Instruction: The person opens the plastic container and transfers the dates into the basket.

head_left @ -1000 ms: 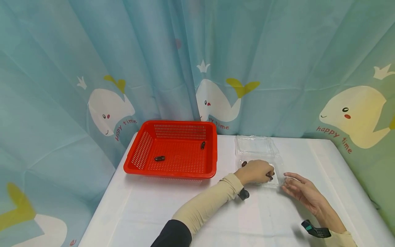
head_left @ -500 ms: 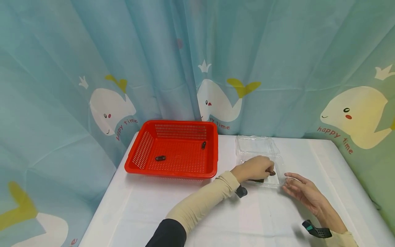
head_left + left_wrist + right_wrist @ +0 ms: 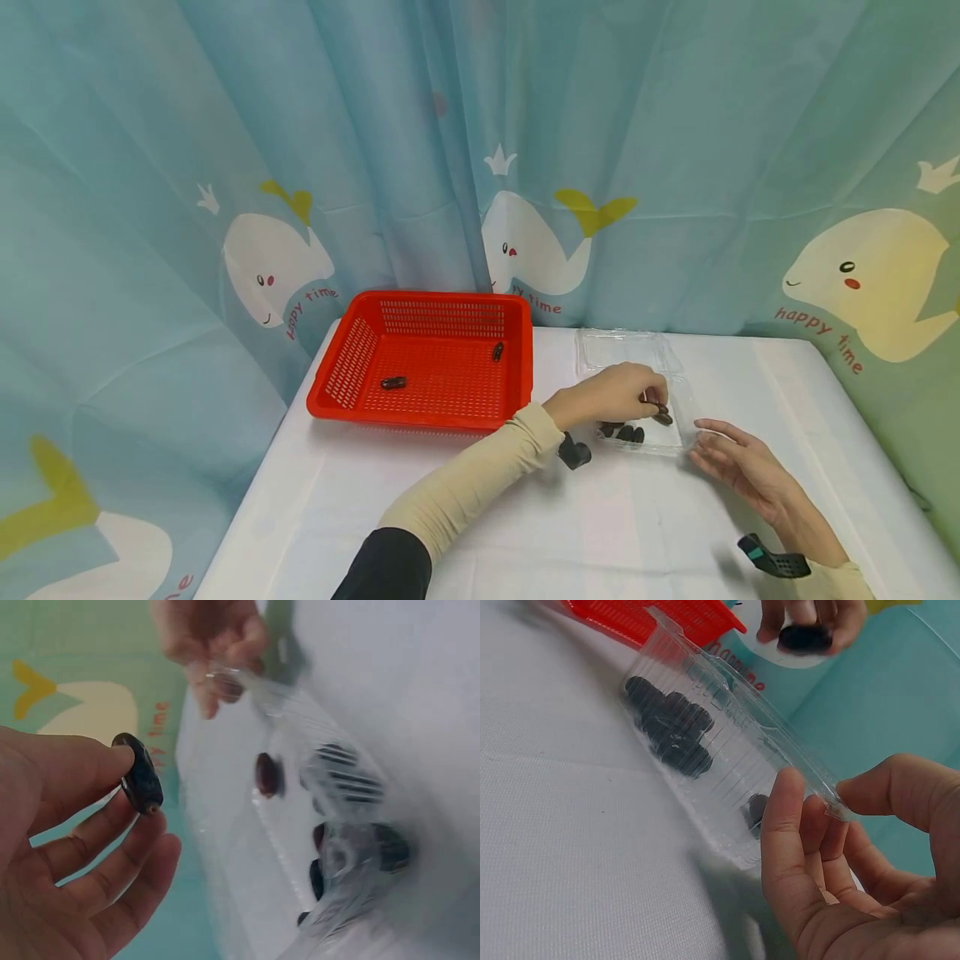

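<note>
My left hand (image 3: 617,392) pinches a dark brown, glossy date (image 3: 139,774) between thumb and fingertips, above the clear plastic clamshell box (image 3: 731,754). A small stem end shows on this date in the left wrist view. Several more dates (image 3: 630,434) lie bunched at the near left of the box, and a single date (image 3: 266,775) lies apart from them. At the box's near right corner, my right hand (image 3: 744,473) grips the clear rim between thumb and fingers. Part of the box is hidden behind my left hand in the head view.
A red slotted plastic basket (image 3: 352,412) stands left of the box, with one date (image 3: 393,383) at its left and another date (image 3: 497,352) at its right. The box's lid (image 3: 618,348) lies folded back towards the whale-print curtain (image 3: 420,150).
The left hand has drawn back a little, up and to the left, bringing the pinched date and the bunched dates into sight. My right hand keeps its place at the box corner.
</note>
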Demonstrator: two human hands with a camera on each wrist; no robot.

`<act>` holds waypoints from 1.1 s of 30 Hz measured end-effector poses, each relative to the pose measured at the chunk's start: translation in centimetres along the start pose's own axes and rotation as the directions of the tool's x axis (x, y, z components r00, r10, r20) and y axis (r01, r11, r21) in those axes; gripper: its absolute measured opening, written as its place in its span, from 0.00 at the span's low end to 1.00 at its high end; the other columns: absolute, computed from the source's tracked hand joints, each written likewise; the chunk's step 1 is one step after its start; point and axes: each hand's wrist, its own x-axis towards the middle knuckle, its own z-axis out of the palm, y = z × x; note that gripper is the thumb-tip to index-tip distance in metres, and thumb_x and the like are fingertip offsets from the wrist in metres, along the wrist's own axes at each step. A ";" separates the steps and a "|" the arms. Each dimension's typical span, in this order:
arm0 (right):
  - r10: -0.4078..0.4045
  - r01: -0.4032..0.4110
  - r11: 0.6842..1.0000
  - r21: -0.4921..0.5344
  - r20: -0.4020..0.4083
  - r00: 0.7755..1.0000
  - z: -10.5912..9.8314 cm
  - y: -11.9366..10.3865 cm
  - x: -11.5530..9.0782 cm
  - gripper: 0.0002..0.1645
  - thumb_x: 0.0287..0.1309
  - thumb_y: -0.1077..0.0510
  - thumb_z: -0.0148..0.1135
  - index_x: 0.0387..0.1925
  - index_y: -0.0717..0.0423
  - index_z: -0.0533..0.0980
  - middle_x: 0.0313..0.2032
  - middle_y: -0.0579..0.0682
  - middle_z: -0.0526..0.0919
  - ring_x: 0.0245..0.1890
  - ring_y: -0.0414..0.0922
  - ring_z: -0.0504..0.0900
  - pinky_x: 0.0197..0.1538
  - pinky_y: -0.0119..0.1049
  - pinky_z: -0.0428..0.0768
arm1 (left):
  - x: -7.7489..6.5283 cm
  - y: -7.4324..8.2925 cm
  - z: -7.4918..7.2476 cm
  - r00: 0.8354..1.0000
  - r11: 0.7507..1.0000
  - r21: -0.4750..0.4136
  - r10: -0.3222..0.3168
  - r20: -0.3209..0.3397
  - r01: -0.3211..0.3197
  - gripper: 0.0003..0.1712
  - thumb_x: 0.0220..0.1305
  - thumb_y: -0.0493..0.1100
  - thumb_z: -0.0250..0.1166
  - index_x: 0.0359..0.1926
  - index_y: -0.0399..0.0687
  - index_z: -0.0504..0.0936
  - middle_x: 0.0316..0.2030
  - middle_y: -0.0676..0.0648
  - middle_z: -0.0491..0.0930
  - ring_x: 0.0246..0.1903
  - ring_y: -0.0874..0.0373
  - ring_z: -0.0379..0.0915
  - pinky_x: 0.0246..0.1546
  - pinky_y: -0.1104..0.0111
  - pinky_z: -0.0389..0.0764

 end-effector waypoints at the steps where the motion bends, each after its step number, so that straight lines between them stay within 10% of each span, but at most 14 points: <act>1: -0.001 0.001 1.000 0.002 0.000 1.000 0.0 0.0 0.0 0.14 0.75 0.63 0.57 0.45 0.36 0.78 0.44 0.45 0.76 0.42 0.36 0.84 0.54 0.33 0.87 | -0.2 0.0 -0.3 1.000 1.000 -0.027 0.003 0.001 -0.003 0.07 0.73 0.42 0.65 0.48 0.53 0.87 0.41 0.58 0.84 0.40 0.73 0.76 0.41 0.85 0.70; 13: 0.001 -0.002 1.000 0.021 0.016 1.000 0.0 0.0 0.1 0.15 0.74 0.63 0.56 0.45 0.37 0.79 0.43 0.44 0.77 0.42 0.36 0.85 0.54 0.33 0.87 | -2.4 -1.4 -3.5 0.998 0.962 -0.271 0.021 -0.065 -0.037 0.11 0.74 0.40 0.64 0.53 0.50 0.86 0.45 0.54 0.87 0.44 0.71 0.78 0.48 0.85 0.75; 20: -0.024 0.024 1.000 0.008 0.032 0.999 -0.5 0.3 0.3 0.15 0.75 0.64 0.55 0.47 0.38 0.79 0.43 0.44 0.78 0.43 0.37 0.85 0.54 0.33 0.87 | -3.6 -2.1 -4.6 0.988 0.898 -0.440 -0.047 -0.146 -0.023 0.12 0.74 0.36 0.63 0.54 0.45 0.84 0.48 0.50 0.86 0.46 0.69 0.79 0.50 0.84 0.79; 29: -0.031 0.030 0.999 0.025 0.048 0.998 -0.5 0.3 0.2 0.15 0.76 0.64 0.55 0.46 0.38 0.80 0.44 0.45 0.77 0.43 0.36 0.85 0.54 0.33 0.87 | -5.6 -3.9 -5.9 0.972 0.874 -0.486 -0.113 -0.208 -0.002 0.12 0.74 0.38 0.64 0.55 0.45 0.84 0.50 0.47 0.85 0.50 0.61 0.79 0.55 0.77 0.79; 33: -0.036 0.035 0.999 0.025 0.051 0.998 -0.6 0.3 0.2 0.15 0.76 0.64 0.55 0.46 0.38 0.80 0.43 0.45 0.78 0.43 0.37 0.85 0.54 0.33 0.87 | -6.5 -4.8 -6.2 0.959 0.812 -0.582 -0.195 -0.204 0.041 0.14 0.74 0.39 0.63 0.57 0.45 0.84 0.52 0.46 0.85 0.51 0.59 0.80 0.55 0.74 0.81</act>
